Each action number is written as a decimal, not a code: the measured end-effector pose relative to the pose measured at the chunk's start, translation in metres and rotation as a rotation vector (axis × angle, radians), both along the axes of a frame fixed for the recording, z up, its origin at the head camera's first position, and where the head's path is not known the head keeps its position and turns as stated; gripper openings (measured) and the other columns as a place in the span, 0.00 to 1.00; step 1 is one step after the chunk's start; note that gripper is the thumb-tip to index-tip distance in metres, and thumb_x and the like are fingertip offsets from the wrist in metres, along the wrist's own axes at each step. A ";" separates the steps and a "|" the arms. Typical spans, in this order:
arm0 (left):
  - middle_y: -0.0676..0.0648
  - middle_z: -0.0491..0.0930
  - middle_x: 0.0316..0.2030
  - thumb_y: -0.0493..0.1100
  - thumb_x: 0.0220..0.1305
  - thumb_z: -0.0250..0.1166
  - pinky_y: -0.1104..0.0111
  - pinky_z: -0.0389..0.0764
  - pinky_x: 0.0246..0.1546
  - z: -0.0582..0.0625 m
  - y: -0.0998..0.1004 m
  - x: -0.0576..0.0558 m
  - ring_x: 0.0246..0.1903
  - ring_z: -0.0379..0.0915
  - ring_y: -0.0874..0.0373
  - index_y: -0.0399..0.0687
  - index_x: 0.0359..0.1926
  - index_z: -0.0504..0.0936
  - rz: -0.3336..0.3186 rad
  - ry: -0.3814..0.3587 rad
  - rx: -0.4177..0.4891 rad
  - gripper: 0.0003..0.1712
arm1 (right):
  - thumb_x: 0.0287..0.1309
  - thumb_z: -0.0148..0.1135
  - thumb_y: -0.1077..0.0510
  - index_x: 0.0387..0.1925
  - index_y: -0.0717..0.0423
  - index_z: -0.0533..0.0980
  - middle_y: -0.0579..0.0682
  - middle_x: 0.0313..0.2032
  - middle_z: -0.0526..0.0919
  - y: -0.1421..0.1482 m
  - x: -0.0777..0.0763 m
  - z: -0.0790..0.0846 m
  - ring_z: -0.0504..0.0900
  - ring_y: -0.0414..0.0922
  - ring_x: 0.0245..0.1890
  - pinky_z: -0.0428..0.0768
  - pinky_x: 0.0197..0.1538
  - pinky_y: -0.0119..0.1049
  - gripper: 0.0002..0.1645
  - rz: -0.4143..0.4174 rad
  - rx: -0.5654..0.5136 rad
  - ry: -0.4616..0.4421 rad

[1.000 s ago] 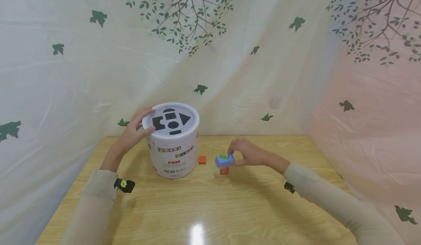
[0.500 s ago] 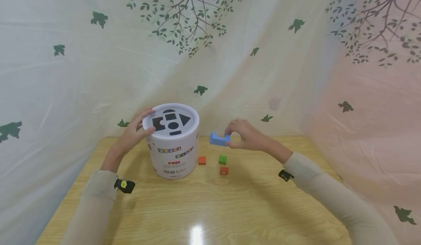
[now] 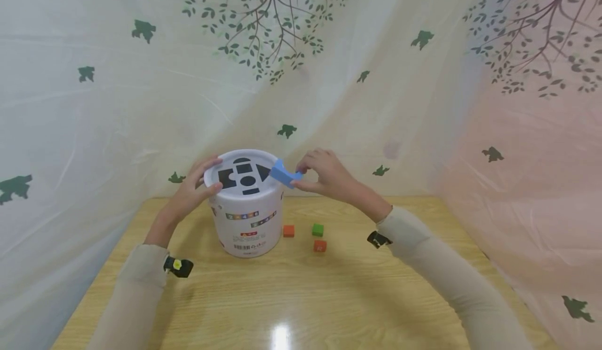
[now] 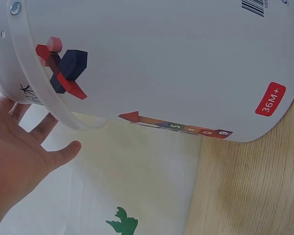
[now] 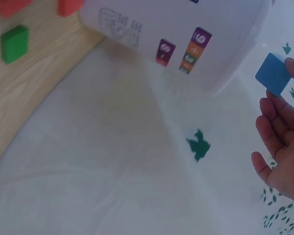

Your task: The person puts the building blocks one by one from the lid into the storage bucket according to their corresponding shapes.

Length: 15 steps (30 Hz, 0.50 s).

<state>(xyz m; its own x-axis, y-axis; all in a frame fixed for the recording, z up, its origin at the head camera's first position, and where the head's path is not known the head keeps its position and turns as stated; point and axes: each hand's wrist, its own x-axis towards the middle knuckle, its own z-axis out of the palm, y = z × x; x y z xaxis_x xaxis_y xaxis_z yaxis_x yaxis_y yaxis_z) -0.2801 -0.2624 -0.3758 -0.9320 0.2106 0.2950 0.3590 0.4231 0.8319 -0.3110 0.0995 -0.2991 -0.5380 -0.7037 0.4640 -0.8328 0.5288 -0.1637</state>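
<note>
With my right hand (image 3: pixel 325 173) I pinched the notched blue block (image 3: pixel 284 174) by the right edge of the lid (image 3: pixel 263 187) of the white bucket (image 3: pixel 256 227), near its triangular hole (image 3: pixel 262 172), while my left hand (image 3: pixel 189 187) rested loosely spread on the lid's left side.

Fabric is enclosing a tabletop play area; wider room type undetermined.
Pale, creased cloth sheeting (image 3: pixel 348 120), printed with dark green leaf shapes and brown leafy branches, is hanging behind and along both sides of a light-brown wood-grain table (image 3: pixel 367 300), hiding what lies beyond. A white cylindrical shape-sorter bucket (image 3: pixel 249 222) is indicating play.
</note>
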 end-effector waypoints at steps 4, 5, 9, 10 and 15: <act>0.43 0.43 0.81 0.48 0.70 0.62 0.29 0.47 0.73 0.000 0.000 0.001 0.79 0.40 0.36 0.55 0.80 0.55 0.004 -0.001 -0.008 0.42 | 0.60 0.71 0.43 0.41 0.55 0.82 0.49 0.40 0.85 -0.023 0.002 0.002 0.76 0.46 0.46 0.72 0.58 0.46 0.21 -0.044 -0.005 0.013; 0.43 0.43 0.81 0.48 0.70 0.62 0.29 0.47 0.73 0.000 0.000 0.002 0.79 0.40 0.36 0.55 0.80 0.55 0.005 -0.002 -0.009 0.42 | 0.60 0.71 0.42 0.41 0.55 0.82 0.49 0.40 0.84 -0.029 0.003 0.002 0.75 0.46 0.46 0.72 0.57 0.46 0.21 -0.059 -0.003 0.008; 0.43 0.44 0.81 0.49 0.70 0.62 0.29 0.47 0.73 0.000 0.001 0.003 0.79 0.40 0.35 0.56 0.80 0.55 0.011 -0.006 -0.014 0.42 | 0.61 0.69 0.40 0.41 0.55 0.82 0.49 0.39 0.84 -0.051 0.006 0.000 0.74 0.46 0.45 0.72 0.56 0.45 0.23 -0.116 0.012 -0.031; 0.43 0.44 0.81 0.49 0.70 0.62 0.29 0.47 0.73 0.000 0.001 0.003 0.79 0.40 0.36 0.56 0.80 0.55 0.014 -0.006 -0.015 0.42 | 0.61 0.69 0.39 0.41 0.55 0.82 0.49 0.39 0.84 -0.056 0.007 0.000 0.73 0.46 0.45 0.72 0.56 0.45 0.23 -0.129 0.019 -0.036; 0.43 0.44 0.82 0.49 0.70 0.62 0.29 0.47 0.73 0.000 0.000 0.003 0.79 0.40 0.35 0.57 0.80 0.55 0.016 0.001 -0.023 0.42 | 0.62 0.67 0.36 0.39 0.53 0.81 0.48 0.38 0.82 -0.082 0.011 0.001 0.73 0.46 0.44 0.72 0.56 0.45 0.24 -0.179 0.068 -0.031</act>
<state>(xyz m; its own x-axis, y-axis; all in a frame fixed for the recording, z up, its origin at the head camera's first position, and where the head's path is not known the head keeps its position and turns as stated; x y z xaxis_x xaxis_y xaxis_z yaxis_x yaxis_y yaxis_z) -0.2774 -0.2624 -0.3760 -0.9351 0.2022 0.2910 0.3526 0.4482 0.8215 -0.2996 0.0173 -0.2983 -0.6707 -0.6246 0.4001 -0.7195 0.6788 -0.1465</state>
